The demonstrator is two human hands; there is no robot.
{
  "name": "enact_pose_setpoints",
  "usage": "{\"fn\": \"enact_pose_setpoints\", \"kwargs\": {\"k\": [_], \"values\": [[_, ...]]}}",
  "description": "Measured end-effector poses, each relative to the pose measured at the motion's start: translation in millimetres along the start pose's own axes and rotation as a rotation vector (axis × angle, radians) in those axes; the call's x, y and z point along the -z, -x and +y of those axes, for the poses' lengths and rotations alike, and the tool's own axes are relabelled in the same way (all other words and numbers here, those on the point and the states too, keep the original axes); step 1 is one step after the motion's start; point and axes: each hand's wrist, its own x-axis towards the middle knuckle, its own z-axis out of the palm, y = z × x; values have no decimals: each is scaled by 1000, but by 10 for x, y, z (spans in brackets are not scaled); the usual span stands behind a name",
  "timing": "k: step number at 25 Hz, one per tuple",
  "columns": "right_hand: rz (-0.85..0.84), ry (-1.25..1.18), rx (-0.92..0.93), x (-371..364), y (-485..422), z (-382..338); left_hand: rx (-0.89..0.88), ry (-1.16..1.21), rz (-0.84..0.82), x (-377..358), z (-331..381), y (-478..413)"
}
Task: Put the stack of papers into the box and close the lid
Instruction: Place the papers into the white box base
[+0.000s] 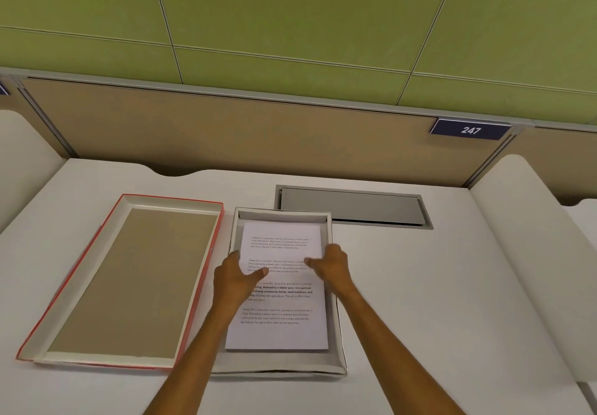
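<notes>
A stack of white printed papers (pixel 281 311) lies inside the open white box (pixel 337 353) in the middle of the desk. My left hand (pixel 234 277) grips the stack's left edge, thumb on the top sheet. My right hand (pixel 331 266) holds the right edge the same way. The box's lid (pixel 129 279), with red outer walls and a brown inner face, lies upside down on the desk just left of the box.
A grey cable hatch (pixel 352 206) is set into the white desk (pixel 436 285) behind the box. A tan partition (pixel 226 130) with a blue "247" plate (pixel 470 129) closes the far side. White curved dividers (pixel 529 253) flank the desk.
</notes>
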Motion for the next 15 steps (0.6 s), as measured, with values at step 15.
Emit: {"fn": "enact_pose_setpoints", "kwargs": {"k": [15], "values": [[-394,424,354,-24,-777,-659,969,1183,-434,-202,-278,857]]}}
